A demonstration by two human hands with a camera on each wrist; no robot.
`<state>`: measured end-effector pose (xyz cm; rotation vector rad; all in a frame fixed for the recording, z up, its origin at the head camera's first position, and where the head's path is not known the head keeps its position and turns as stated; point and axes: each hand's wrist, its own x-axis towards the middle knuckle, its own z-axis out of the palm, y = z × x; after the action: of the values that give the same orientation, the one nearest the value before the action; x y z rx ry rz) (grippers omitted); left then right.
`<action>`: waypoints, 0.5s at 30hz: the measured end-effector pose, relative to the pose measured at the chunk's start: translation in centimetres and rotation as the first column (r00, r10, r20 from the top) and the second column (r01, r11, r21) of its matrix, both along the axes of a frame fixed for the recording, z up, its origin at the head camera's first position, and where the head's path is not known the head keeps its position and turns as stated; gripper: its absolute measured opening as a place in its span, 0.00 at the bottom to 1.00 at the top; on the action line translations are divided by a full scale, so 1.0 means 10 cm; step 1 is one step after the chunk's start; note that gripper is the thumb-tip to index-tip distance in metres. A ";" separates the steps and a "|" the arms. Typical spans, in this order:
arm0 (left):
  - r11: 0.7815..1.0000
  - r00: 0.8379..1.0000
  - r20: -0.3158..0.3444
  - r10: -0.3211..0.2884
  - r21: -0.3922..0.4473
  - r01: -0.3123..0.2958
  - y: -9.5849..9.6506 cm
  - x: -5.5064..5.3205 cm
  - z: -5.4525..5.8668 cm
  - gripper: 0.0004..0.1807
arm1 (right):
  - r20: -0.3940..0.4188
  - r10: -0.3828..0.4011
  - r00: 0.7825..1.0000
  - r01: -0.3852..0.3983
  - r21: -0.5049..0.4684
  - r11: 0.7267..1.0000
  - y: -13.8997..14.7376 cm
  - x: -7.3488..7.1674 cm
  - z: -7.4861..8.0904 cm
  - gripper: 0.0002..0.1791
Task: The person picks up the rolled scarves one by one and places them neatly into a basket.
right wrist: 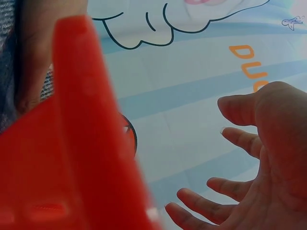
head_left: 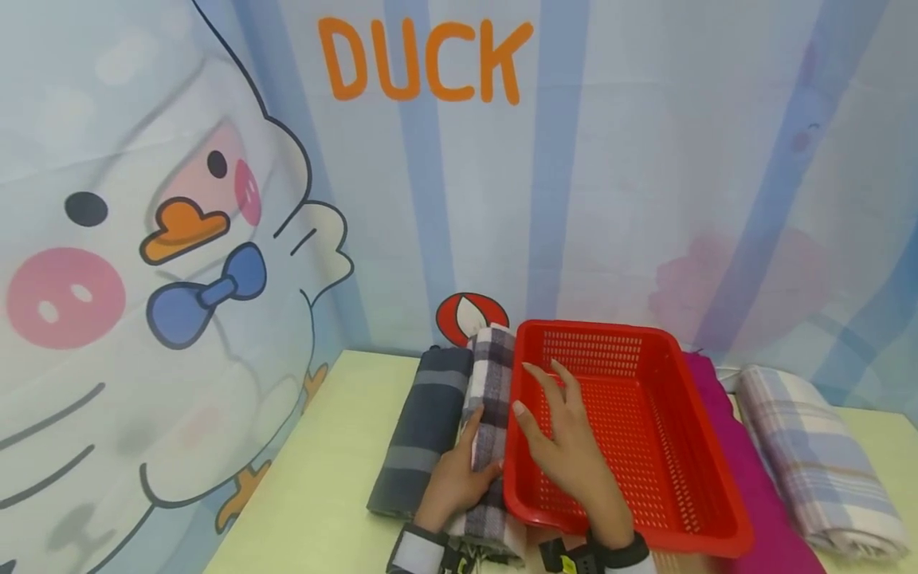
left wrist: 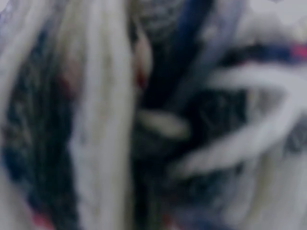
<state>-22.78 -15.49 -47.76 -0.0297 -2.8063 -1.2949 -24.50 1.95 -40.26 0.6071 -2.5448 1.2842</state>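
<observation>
My left hand [head_left: 459,478] rests on a rolled black-and-white plaid blanket [head_left: 493,399], its index finger straight along the roll and its thumb towards the basket. The other fingers are hidden. A red plastic basket [head_left: 717,446] stands right beside the roll. Over the basket's left part is my right hand [head_left: 574,446], its fingers spread and holding nothing. In the right wrist view the same hand [right wrist: 268,163] appears behind the blurred basket rim [right wrist: 86,96]. The left wrist view is filled by blurred dark and white fringe [left wrist: 105,120].
A rolled navy blanket [head_left: 430,422] with grey stripes lies left of the plaid one. Magenta cloth [head_left: 753,470] lies along the basket's right side, followed by a pale striped folded blanket [head_left: 817,462]. A printed duck curtain [head_left: 488,191] hangs behind the pale yellow table [head_left: 308,470].
</observation>
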 end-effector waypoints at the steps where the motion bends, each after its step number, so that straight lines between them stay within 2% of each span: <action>1: 1.000 1.000 -0.003 0.003 0.003 -0.003 0.00 0.00 0.00 0.46 | 0.001 0.001 1.000 -0.001 0.000 1.000 0.00 0.00 -0.01 0.32; 9: 1.000 0.999 -0.042 0.004 -0.003 -0.004 0.01 -0.01 -0.01 0.45 | 0.008 -0.002 1.000 0.002 0.003 1.000 0.00 -0.01 -0.03 0.32; 15: 1.000 0.999 -0.032 0.009 0.000 -0.009 -0.03 0.00 0.06 0.44 | -0.001 0.003 1.000 -0.003 0.011 1.000 -0.01 -0.02 -0.03 0.32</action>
<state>-22.78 -15.74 -47.19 -0.0373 -2.7768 -1.2799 -24.67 1.80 -40.57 0.6142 -2.5525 1.2708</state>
